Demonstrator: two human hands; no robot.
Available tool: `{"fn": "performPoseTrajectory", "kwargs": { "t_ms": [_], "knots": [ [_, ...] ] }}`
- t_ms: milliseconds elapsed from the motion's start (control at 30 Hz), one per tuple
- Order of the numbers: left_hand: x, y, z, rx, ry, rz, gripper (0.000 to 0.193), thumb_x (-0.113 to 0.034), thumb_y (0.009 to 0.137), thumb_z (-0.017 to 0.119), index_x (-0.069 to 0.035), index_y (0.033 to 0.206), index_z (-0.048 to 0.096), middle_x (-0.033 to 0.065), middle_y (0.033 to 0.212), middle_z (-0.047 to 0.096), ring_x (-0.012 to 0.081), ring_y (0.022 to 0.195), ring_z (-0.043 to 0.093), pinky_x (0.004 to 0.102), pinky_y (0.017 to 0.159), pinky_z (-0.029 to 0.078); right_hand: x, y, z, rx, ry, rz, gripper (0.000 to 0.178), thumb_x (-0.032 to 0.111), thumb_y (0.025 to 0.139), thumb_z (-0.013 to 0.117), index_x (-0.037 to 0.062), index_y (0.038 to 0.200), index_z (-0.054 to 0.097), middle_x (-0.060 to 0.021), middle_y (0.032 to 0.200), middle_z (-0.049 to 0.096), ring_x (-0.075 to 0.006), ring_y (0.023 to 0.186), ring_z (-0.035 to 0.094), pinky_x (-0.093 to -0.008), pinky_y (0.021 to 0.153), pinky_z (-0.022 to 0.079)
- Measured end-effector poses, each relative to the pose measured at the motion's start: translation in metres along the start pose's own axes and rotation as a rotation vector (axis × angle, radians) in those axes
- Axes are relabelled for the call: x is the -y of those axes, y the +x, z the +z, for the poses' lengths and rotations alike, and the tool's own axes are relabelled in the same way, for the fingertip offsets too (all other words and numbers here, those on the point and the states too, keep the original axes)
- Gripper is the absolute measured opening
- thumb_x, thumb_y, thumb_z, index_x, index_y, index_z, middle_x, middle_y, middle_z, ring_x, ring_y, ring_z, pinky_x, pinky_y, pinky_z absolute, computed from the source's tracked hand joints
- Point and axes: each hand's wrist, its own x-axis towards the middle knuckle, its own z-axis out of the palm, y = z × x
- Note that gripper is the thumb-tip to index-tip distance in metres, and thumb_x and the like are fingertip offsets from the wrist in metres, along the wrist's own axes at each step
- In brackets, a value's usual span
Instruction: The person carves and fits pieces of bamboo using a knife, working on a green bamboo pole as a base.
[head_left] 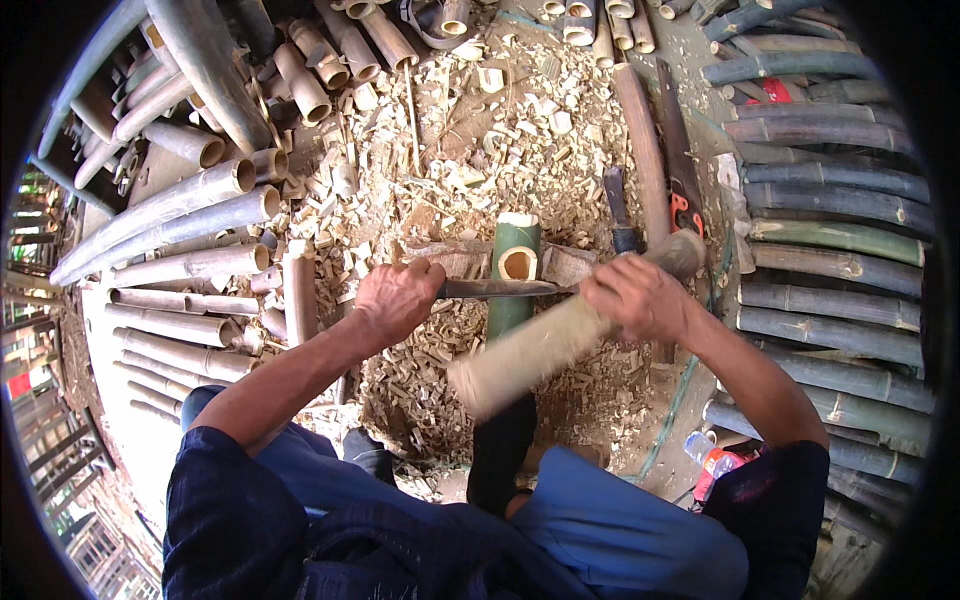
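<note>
In my left hand (400, 298) is the handle of a knife; its dark blade (495, 289) lies across a green bamboo piece (513, 315), just below a round hole cut in it. The fingers are wrapped round the handle. My right hand (637, 297) is closed round the middle of a thick pale wooden club (520, 365). This club slants over the bamboo's right side and its near end is blurred. Behind the bamboo, and to both sides of it, a notched piece of wood (455, 260) lies among the chips. My foot is below the bamboo.
Wood chips (520, 130) cover the ground. Cut bamboo tubes (190, 265) are stacked at left, more bamboo poles (835, 265) at right. A second blade (617, 200), a long wooden pole (645, 150) and an orange-handled saw (685, 215) lie right of centre. A plastic bottle (715, 455) is by my right elbow.
</note>
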Motion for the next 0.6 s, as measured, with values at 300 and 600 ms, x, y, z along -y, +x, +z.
{"fn": "performPoseTrajectory", "kwargs": {
  "t_ms": [300, 600],
  "knots": [
    [0.001, 0.006, 0.015, -0.086, 0.034, -0.009, 0.014, -0.006, 0.097, 0.056, 0.000, 0.109, 0.058, 0.0161, 0.098, 0.066, 0.0253, 0.076, 0.071, 0.0393, 0.060, 0.061, -0.008, -0.003, 0.011, -0.074, -0.020, -0.139, 0.081, 0.039, 0.066, 0.093, 0.0066, 0.129, 0.054, -0.0100, 0.111, 0.063, -0.0254, 0.102, 0.064, -0.0388, 0.085, 0.054],
    [0.007, 0.009, 0.030, -0.189, 0.081, 0.024, 0.018, -0.011, 0.101, 0.052, -0.001, 0.114, 0.059, 0.0147, 0.097, 0.067, 0.0249, 0.076, 0.071, 0.0406, 0.064, 0.061, -0.008, 0.007, 0.003, -0.095, -0.011, -0.079, 0.069, 0.029, 0.066, 0.091, 0.0055, 0.121, 0.057, -0.0096, 0.107, 0.062, -0.0250, 0.100, 0.064, -0.0393, 0.086, 0.056]
  ]
}}
